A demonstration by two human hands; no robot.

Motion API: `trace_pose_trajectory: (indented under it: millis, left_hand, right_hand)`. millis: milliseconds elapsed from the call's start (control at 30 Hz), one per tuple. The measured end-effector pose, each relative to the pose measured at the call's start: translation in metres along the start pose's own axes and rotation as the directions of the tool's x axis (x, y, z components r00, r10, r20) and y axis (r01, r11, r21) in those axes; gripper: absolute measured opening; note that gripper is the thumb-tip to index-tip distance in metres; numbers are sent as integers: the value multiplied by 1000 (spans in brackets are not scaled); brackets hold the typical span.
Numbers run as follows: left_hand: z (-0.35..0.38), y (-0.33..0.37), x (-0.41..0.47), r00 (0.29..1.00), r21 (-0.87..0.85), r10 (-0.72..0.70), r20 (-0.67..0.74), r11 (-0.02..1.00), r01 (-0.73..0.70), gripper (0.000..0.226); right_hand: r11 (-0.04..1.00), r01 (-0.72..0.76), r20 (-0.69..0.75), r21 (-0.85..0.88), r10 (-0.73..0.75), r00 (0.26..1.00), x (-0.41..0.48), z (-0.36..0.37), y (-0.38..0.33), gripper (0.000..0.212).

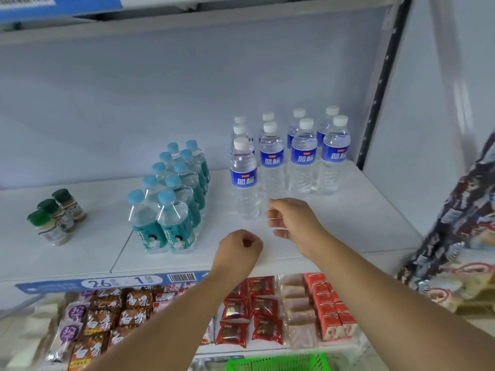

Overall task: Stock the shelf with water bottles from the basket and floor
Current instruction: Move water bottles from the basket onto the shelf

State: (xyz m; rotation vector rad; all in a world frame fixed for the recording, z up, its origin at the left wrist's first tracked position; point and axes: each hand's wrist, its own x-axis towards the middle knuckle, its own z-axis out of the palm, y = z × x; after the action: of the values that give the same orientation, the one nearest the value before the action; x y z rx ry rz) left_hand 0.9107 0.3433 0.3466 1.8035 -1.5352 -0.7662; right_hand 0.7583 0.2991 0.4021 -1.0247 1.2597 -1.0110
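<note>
Several clear water bottles with blue labels and white caps stand in rows on the white shelf [348, 215]. The nearest one [243, 180] stands at the front of the left row. My right hand [292, 220] hovers just right of that bottle's base, fingers loosely curled, holding nothing. My left hand [238, 250] is lower and closer to the shelf's front edge, curled into a loose fist with nothing in it. A green basket [278, 362] shows at the bottom edge; its contents are out of sight.
Several teal-labelled bottles with light blue caps [171, 199] stand left of the water bottles. Three spice jars [56, 215] sit at the far left. Snack packets [249, 311] fill the shelf below. Hanging packaged goods [460, 223] crowd the right side.
</note>
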Motion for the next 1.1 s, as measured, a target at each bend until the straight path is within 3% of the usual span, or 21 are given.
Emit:
trace_pose_trajectory:
  millis: [400, 600, 867, 1100]
  left_hand:
    - [11, -64, -109, 969, 28, 5, 247, 1000, -13, 13]
    - [31, -106, -148, 946, 26, -88, 314, 996, 84, 11]
    - [72, -145, -137, 898, 26, -194, 395, 979, 200, 8]
    - [155, -221, -117, 854, 44, -268, 446, 960, 278, 8]
  right_hand:
    - [984, -178, -43, -27, 177, 983, -111, -2, 100, 14]
    - [950, -290, -22, -115, 290, 957, -143, -5, 152, 22]
    - [882, -384, -11, -274, 396, 918, -123, -23, 211, 18]
    - [828, -448, -50, -338, 459, 887, -73, -52, 331, 14]
